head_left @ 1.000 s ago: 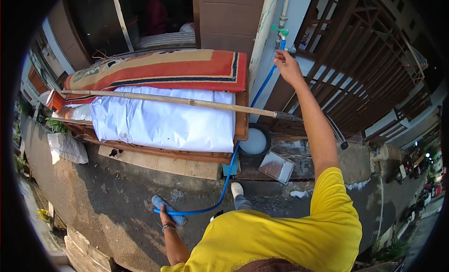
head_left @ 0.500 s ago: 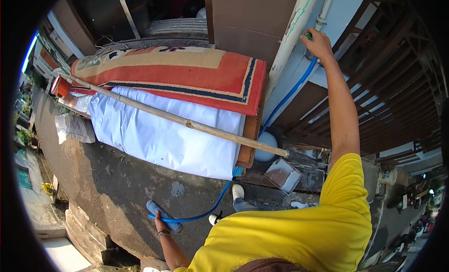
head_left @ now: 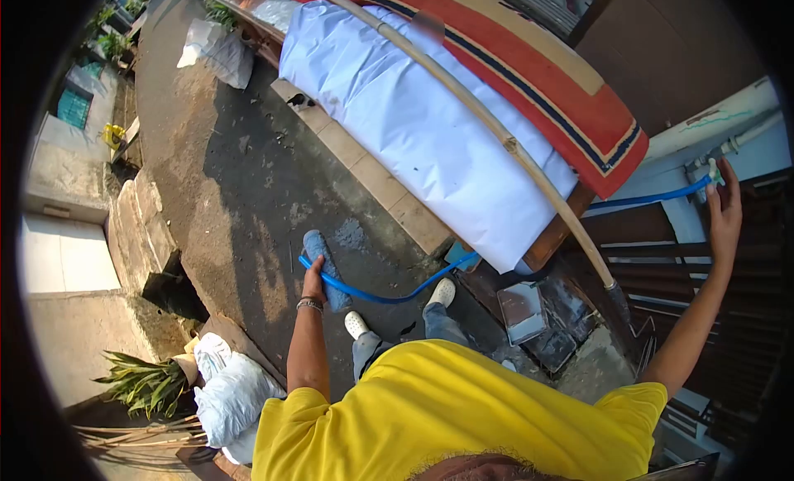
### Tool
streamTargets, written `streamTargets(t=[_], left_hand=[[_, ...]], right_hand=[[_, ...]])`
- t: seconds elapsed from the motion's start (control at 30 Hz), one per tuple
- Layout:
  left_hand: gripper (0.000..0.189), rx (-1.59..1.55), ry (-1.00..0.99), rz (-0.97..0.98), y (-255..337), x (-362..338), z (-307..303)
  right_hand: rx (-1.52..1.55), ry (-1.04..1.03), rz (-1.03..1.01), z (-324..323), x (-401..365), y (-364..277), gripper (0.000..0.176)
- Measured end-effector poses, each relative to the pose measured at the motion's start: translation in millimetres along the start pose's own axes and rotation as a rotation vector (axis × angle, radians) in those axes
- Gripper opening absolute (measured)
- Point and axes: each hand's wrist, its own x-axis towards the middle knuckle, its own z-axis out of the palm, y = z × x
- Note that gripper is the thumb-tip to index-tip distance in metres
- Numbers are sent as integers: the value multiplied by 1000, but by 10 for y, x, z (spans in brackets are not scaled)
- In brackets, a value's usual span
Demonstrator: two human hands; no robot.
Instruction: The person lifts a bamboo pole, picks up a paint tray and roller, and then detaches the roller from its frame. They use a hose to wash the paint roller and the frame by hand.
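My left hand (head_left: pixel 313 276) is closed around the blue hose (head_left: pixel 389 297) close to its free end, held low over the pavement. Right beside those fingers, overlapping them in this view, is a rolled grey-blue cloth-like bundle (head_left: pixel 334 292). At the far right, my right hand (head_left: pixel 724 206) is up by the wall tap (head_left: pixel 714 173), thumb and fingers apart around its lower side. The hose's other end (head_left: pixel 662 196) joins that tap, and its middle stretch is hidden behind the covered table.
A white sheet (head_left: pixel 413 142), a red-bordered rug (head_left: pixel 579 109) and a bamboo pole (head_left: pixel 513 146) lie over the table. Stacked tiles (head_left: pixel 523 311) stand below its near corner. White bags (head_left: pixel 236 394) and a leafy plant (head_left: pixel 145 383) sit at lower left.
My view has turned, so the tap now appears lower and farther right. My right hand's fingers have opened from their grip on the tap's green handle. The left keeps the hose.
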Motion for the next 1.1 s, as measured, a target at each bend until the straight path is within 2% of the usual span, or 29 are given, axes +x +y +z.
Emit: streamTargets(t=[0.03,0.1,0.13,0.17,0.2,0.23,0.27,0.33,0.37,0.43,0.47,0.5,0.57,0.67,0.7,0.77,0.8,0.83,0.93,1.1], left_hand=[[66,-24,-10,-22,12,7,-26],[64,-95,-88,-52,0,89,-117],[63,-94,-79,-64,79,-21,-81],[63,-90,-110,-85,86,14,-142],[63,-91,-134,-82,68,80,-213],[63,-117,-176,-75,81,94,-269],[62,-115,-219,-66,103,215,-364],[61,-136,-257,-112,-14,376,-587],[61,-156,-255,-146,-26,438,-691],[66,-131,-250,-155,-24,491,-913],[72,-77,-270,-90,-22,509,-1035],[78,-20,-289,-24,-10,514,-1162],[78,-22,-306,-118,-20,612,-1455],[90,-81,-384,-160,139,487,-1775],[95,-112,-415,-156,215,423,-1877],[73,-173,-347,-192,98,597,-2081],[63,-151,-349,-178,32,644,-2144],[55,-129,-354,-156,-62,765,-2192],[49,-312,-280,-126,-216,965,-2214],[45,-506,-222,-250,-210,998,-2168]], right_hand=[[167,-106,-77,157,-263,-601,60],[583,-330,-49,724,-1033,-1358,79],[817,-529,-117,1182,-1390,-1619,75],[972,-733,-43,1710,-1670,-2031,71],[1058,-919,133,2284,-1977,-2308,70],[1093,-998,333,2937,-2303,-2568,71],[1029,-995,351,3593,-2647,-2776,74],[666,-1005,229,4684,-3338,-3016,82],[502,-1029,181,5040,-3603,-3200,84],[585,-1186,294,5476,-3965,-3552,84],[483,-1200,188,5609,-4098,-3719,78],[452,-1303,249,5695,-4208,-3843,68],[412,-1082,52,5732,-4403,-4050,65],[443,-1205,244,5415,-4244,-4379,62],[445,-1152,210,5342,-4232,-4436,61],[454,-1064,150,5142,-4222,-4552,60],[418,-1236,296,5037,-4138,-4618,59],[411,-1246,288,4981,-4180,-4646,59],[399,-1233,207,4932,-4275,-4683,57],[286,-1316,144,4809,-4415,-4742,55]])
